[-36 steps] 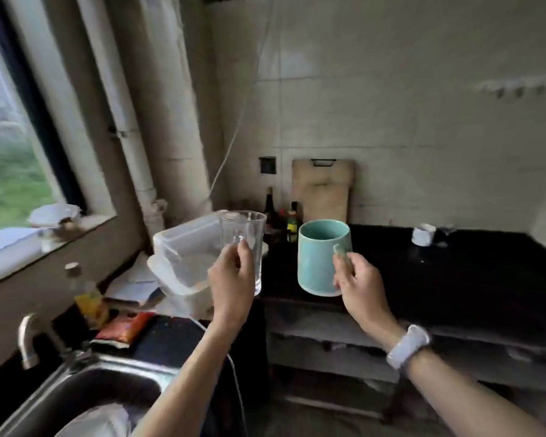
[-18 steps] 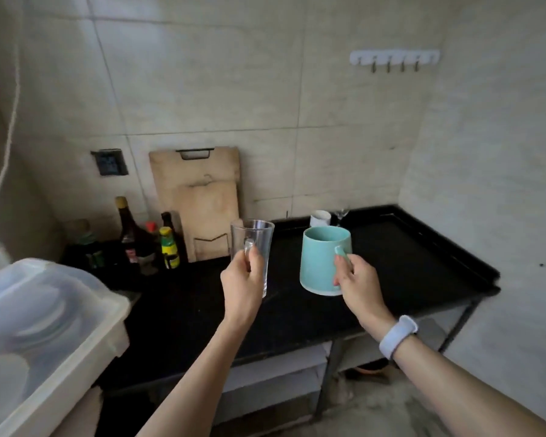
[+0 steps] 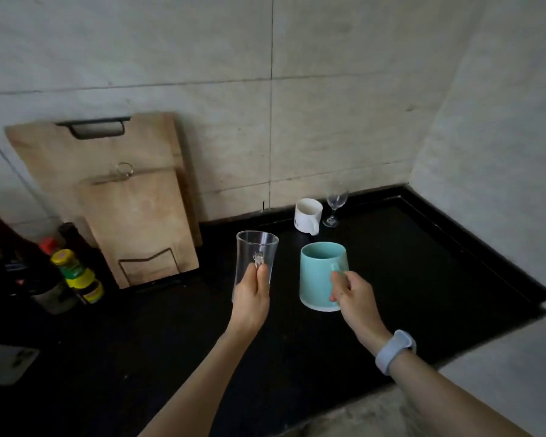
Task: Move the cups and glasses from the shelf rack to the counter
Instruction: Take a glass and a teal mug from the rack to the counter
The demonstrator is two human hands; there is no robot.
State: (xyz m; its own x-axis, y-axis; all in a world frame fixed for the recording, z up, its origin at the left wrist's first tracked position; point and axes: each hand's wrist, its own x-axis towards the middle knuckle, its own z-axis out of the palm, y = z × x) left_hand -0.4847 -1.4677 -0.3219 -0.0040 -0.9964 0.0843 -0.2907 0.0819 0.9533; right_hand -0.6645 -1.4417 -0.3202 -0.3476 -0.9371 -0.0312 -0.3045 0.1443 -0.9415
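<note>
My left hand (image 3: 251, 298) grips a clear drinking glass (image 3: 256, 257) upright above the black counter (image 3: 423, 279). My right hand (image 3: 352, 294) holds a teal ceramic mug (image 3: 319, 272) by its handle, just right of the glass and also above the counter. At the back of the counter, near the wall, stand a white mug (image 3: 308, 214) and a small wine glass (image 3: 335, 206), side by side. The shelf rack is out of view.
Two wooden cutting boards (image 3: 130, 209) lean against the tiled wall at the back left. Several sauce bottles (image 3: 57, 266) stand at the far left. A white object (image 3: 7, 362) lies at the counter's left edge. A tiled side wall bounds the counter on the right.
The view has swung right from the sink and window toward the black counter and come closer to it. Both hands still carry the glass and the teal mug, now lower over the counter.
</note>
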